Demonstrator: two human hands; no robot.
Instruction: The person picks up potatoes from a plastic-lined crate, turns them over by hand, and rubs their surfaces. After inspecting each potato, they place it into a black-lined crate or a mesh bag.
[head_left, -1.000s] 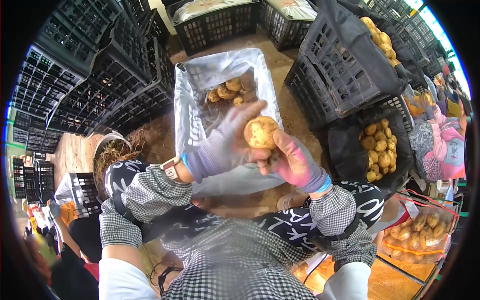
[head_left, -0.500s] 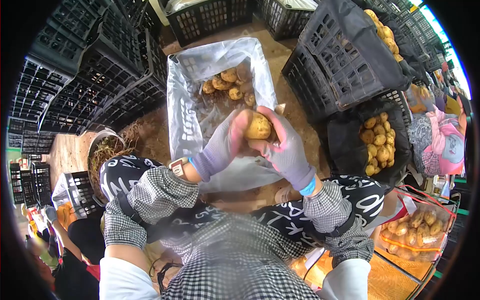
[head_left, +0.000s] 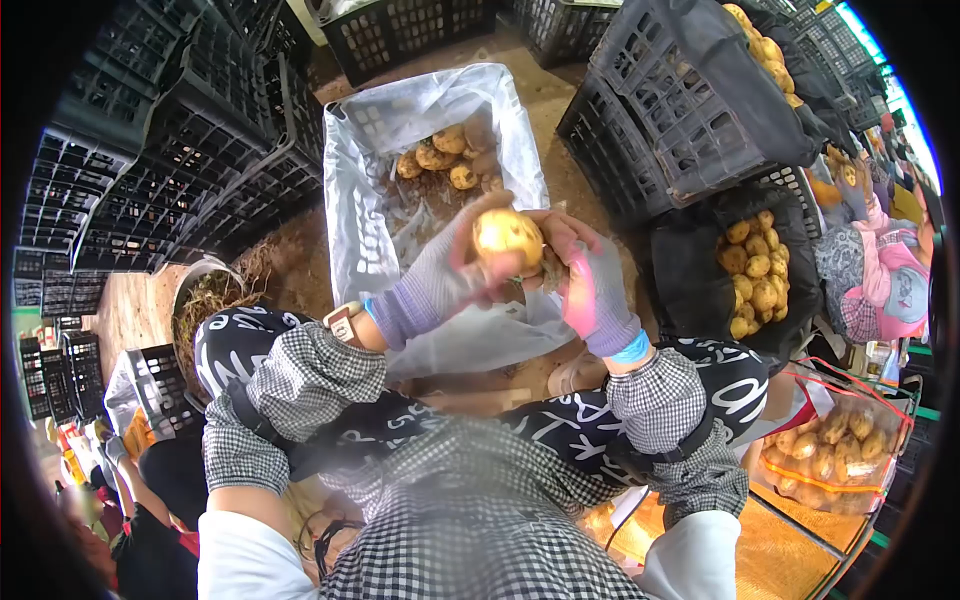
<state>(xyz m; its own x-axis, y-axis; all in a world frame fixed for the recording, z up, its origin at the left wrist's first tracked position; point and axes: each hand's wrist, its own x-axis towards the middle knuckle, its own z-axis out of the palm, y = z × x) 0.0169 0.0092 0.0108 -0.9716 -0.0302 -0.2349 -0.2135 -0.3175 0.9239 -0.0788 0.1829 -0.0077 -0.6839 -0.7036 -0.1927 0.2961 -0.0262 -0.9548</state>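
Both my gloved hands hold one yellow potato (head_left: 507, 236) in front of me, above a crate lined with a white bag (head_left: 370, 200). My left hand (head_left: 440, 280), in a grey-purple glove, cups the potato from the left and below. My right hand (head_left: 580, 275), in a pink and grey glove, grips it from the right, and something brown shows under its fingers. Several potatoes (head_left: 445, 160) lie at the far end of the lined crate.
Stacks of black plastic crates (head_left: 180, 130) stand to the left and at the far side. A black-lined crate with potatoes (head_left: 755, 275) is on the right, a tilted crate (head_left: 690, 110) above it. A mesh sack of potatoes (head_left: 835, 445) sits lower right. Other people work at both edges.
The potato has been turned between my hands and has shifted slightly left and up. My right hand has rolled so that its pink palm side faces the camera again.
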